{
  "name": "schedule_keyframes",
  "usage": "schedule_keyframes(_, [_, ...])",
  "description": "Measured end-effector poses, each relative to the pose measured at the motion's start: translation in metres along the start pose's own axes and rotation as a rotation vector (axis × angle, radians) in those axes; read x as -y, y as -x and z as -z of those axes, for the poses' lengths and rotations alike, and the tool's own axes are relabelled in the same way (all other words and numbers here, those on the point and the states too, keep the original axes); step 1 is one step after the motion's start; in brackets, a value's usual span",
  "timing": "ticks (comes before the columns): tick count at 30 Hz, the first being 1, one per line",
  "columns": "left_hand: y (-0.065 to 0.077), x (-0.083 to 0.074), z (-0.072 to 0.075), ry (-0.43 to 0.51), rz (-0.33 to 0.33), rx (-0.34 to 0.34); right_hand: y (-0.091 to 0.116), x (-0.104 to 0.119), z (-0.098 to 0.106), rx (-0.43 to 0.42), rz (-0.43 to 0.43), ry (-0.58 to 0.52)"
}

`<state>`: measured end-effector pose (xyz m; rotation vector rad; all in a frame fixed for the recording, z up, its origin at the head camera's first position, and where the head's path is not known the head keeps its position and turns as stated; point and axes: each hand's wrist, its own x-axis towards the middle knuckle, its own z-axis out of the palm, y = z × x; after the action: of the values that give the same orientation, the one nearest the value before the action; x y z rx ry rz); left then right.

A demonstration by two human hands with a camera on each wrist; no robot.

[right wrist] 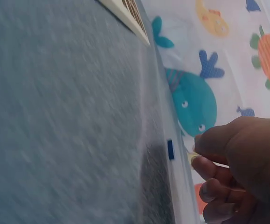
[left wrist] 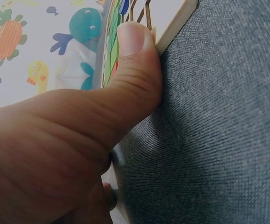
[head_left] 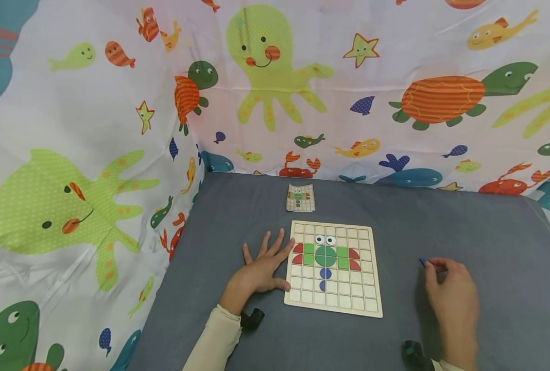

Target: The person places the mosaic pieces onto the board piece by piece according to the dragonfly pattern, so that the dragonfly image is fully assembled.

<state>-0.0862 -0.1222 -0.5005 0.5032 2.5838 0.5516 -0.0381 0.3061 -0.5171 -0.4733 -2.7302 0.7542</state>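
A square wooden grid board (head_left: 349, 293) lies on the dark grey table. Coloured pieces on it form a figure: two eyes (head_left: 325, 240), a green circle (head_left: 325, 256), light green squares (head_left: 308, 254), red rounded pieces (head_left: 355, 259) and, below, a blue circle (head_left: 325, 273) over a blue half circle (head_left: 323, 285). My left hand (head_left: 258, 270) rests beside the board with fingers spread, its thumb (left wrist: 137, 60) on the board's left edge and the index fingertip at the upper left. Right of the board, my right hand (head_left: 453, 293) pinches a small blue piece (head_left: 422, 262) between thumb and index finger.
A small patterned card (head_left: 300, 199) showing a similar figure lies just behind the board. Behind the table (head_left: 442, 221) and along its left side hangs a white cloth (head_left: 340, 103) printed with sea animals. Dark wrist cameras (head_left: 253, 319) sit on both wrists.
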Motion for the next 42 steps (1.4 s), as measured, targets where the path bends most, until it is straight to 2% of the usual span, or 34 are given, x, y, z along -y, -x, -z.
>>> schedule_keyframes(5, [0.0, 0.001, -0.002, 0.003, -0.001, -0.003, -0.005, -0.007, 0.007, 0.03, -0.03, 0.018])
schedule_keyframes(14, [0.0, 0.0, 0.0, 0.003, -0.005, -0.002, -0.015, -0.015, 0.01, 0.097, -0.012, 0.07])
schedule_keyframes(19, [0.0, -0.001, 0.0, 0.008, -0.007, 0.004, -0.017, -0.014, 0.006, 0.156, -0.003, 0.077])
schedule_keyframes(31, [-0.001, 0.001, 0.0, 0.006, -0.004, 0.004, -0.018, 0.0, -0.001, 0.222, -0.042, 0.071])
schedule_keyframes(33, [-0.001, 0.001, -0.001, 0.006, -0.004, 0.006, -0.015, 0.004, -0.003, 0.2, -0.007, 0.049])
schedule_keyframes(38, [0.0, 0.002, -0.001, 0.008, -0.008, 0.004, -0.003, 0.02, -0.007, 0.077, 0.196, -0.026])
schedule_keyframes(40, [0.0, 0.002, -0.001, 0.012, -0.009, -0.001, 0.003, 0.031, -0.009, 0.061, 0.249, -0.06])
schedule_keyframes(42, [0.0, 0.002, -0.001, 0.014, -0.008, -0.005, 0.008, 0.045, -0.009, 0.086, 0.272, -0.104])
